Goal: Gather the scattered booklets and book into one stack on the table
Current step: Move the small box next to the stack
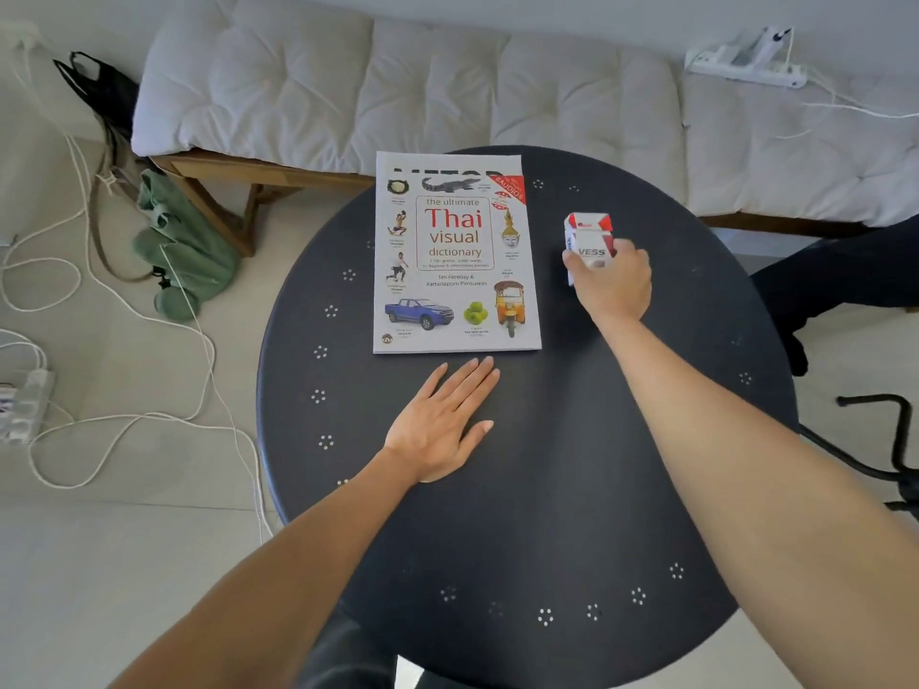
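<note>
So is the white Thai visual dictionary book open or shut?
Shut. The white Thai visual dictionary book lies flat on the dark round table, front cover up, with no pages spread.

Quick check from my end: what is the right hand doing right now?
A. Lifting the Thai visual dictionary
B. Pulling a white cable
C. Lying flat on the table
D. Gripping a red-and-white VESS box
D: the right hand is closed around the upright red-and-white VESS box, to the right of the Thai visual dictionary.
</note>
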### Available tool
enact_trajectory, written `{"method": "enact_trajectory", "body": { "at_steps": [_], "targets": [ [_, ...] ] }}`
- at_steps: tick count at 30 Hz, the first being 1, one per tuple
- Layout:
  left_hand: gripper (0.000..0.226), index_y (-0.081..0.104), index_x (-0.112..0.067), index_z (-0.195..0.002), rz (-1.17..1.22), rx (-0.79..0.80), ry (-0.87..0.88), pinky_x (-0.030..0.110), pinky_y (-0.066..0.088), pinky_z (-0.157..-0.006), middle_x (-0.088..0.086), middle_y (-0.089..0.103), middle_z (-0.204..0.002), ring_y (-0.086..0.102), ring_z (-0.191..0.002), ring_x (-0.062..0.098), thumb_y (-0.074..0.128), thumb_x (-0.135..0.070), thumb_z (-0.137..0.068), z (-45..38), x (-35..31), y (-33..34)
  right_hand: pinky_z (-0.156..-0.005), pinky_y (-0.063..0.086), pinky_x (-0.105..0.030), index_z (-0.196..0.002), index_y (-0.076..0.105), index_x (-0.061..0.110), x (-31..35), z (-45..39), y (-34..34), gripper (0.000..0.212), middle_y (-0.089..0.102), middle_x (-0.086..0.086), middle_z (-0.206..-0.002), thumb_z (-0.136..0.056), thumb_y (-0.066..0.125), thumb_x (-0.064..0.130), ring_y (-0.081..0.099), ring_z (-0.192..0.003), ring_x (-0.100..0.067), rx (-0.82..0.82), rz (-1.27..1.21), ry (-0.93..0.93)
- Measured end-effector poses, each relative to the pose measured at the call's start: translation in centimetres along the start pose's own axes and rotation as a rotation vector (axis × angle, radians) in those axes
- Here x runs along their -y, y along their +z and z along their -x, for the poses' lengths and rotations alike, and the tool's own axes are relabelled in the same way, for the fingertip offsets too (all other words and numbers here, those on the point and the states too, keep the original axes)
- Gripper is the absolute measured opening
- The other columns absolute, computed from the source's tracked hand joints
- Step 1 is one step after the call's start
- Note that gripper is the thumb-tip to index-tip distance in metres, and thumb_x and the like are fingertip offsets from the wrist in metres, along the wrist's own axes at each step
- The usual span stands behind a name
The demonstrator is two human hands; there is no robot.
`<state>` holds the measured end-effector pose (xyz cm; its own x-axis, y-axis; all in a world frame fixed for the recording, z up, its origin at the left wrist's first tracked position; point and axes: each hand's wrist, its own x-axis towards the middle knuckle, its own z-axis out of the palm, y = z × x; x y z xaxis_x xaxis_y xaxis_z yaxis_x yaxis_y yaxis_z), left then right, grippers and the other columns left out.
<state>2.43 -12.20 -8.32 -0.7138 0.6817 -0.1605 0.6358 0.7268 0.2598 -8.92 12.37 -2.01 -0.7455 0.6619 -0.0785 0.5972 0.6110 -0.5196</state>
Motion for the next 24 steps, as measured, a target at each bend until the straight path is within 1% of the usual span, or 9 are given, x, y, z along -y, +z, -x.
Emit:
{"method": "enact_trajectory", "body": {
  "at_steps": [3, 9, 14, 17, 24],
  "targets": [
    [0.061, 0.0, -0.022, -0.151, 0.008, -0.004, 0.001, 0.038, -0.001, -0.12, -0.005, -0.003, -0.159, -0.001, -0.147, 0.01, 0.011, -0.05, -0.098, 0.0, 0.0, 0.1, -0.084, 0.053, -0.041, -0.119, 0.058, 0.011, 1.8, -2.0, 1.3, 0.064, 0.059, -0.009, -0.116, -0.073, 0.066, 0.055, 0.059, -0.105, -0.025, -0.008, 0.005, -0.021],
    [0.061, 0.004, -0.021, -0.152, 0.032, 0.009, -0.008, 0.039, 0.004, -0.12, -0.004, 0.004, -0.16, 0.004, -0.148, 0.012, 0.015, -0.049, -0.098, -0.1, 0.0, 0.2, -0.084, 0.05, -0.039, -0.125, 0.052, 0.01, 2.6, -3.9, 3.7, 0.068, 0.054, -0.01, -0.123, -0.074, 0.069, 0.052, 0.052, -0.115, -0.026, 0.051, 0.049, -0.014],
    [0.061, 0.008, -0.02, -0.152, 0.031, 0.019, -0.007, 0.04, 0.007, -0.119, -0.003, 0.009, -0.16, 0.008, -0.147, 0.013, 0.018, -0.048, -0.098, -0.1, 0.0, 0.0, -0.084, 0.048, -0.034, -0.126, 0.05, 0.011, 4.6, -5.7, 4.6, 0.068, 0.053, -0.008, -0.126, -0.075, 0.069, 0.052, 0.051, -0.116, -0.023, 0.058, 0.044, -0.029],
    [0.061, 0.012, -0.019, -0.151, 0.024, 0.011, -0.001, 0.043, 0.007, -0.118, -0.002, 0.012, -0.159, 0.013, -0.146, 0.014, 0.021, -0.048, -0.098, -0.1, -0.1, -0.2, -0.087, 0.048, -0.035, -0.127, 0.049, 0.011, 5.5, -6.8, 5.0, 0.069, 0.052, -0.009, -0.127, -0.075, 0.069, 0.052, 0.051, -0.118, -0.023, 0.061, 0.048, -0.028],
    [0.062, 0.016, -0.018, -0.151, 0.007, 0.001, 0.008, 0.044, 0.009, -0.117, 0.0, 0.018, -0.159, 0.017, -0.146, 0.015, 0.024, -0.048, -0.097, -0.1, -0.1, -0.2, -0.09, 0.05, -0.039, -0.128, 0.049, 0.009, 6.3, -8.0, 5.5, 0.072, 0.052, -0.01, -0.128, -0.074, 0.069, 0.054, 0.051, -0.118, -0.025, 0.047, 0.061, -0.021]
  ]
}}
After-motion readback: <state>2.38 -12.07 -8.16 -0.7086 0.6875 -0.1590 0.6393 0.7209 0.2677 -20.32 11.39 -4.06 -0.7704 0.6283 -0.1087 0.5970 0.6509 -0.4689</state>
